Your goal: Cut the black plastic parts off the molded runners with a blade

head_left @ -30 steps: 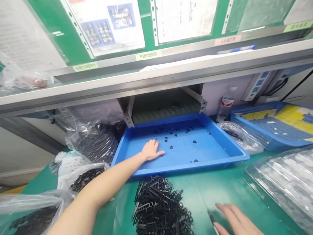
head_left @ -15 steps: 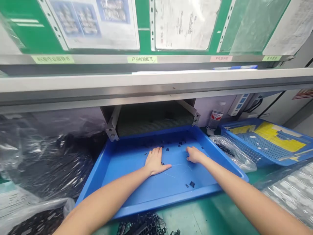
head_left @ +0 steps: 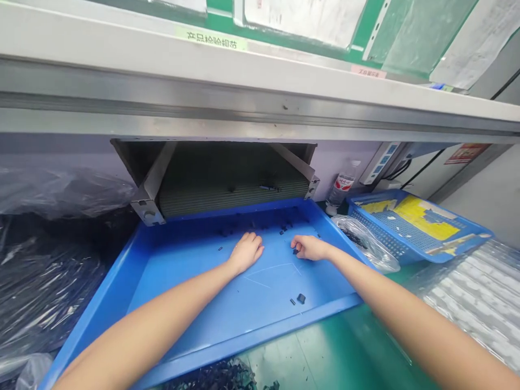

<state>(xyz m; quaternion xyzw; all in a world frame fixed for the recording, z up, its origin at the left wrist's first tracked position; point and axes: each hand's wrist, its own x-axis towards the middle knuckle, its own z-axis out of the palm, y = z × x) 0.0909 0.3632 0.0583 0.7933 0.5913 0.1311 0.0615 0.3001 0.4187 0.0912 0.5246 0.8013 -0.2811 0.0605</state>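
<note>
I'm pinching a small black piece [head_left: 296,252] in my right grip [head_left: 310,247], left grip [head_left: 245,252] curling over the blue tray [head_left: 190,309], whether it's holding anything I can't tell

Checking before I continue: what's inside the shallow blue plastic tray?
The tray holds scattered small black pieces; the bare left hand and bare right hand are inside, a dark piece at the latter. Anything beneath hands or forearms is hidden.

Over on the right, a bottle [head_left: 343,185] stands near a blue basket [head_left: 374,228], yellow paper [head_left: 426,219] inside; power strip [head_left: 380,163] behind, printed sheet [head_left: 306,19] above the shelf [head_left: 244,81].
</note>
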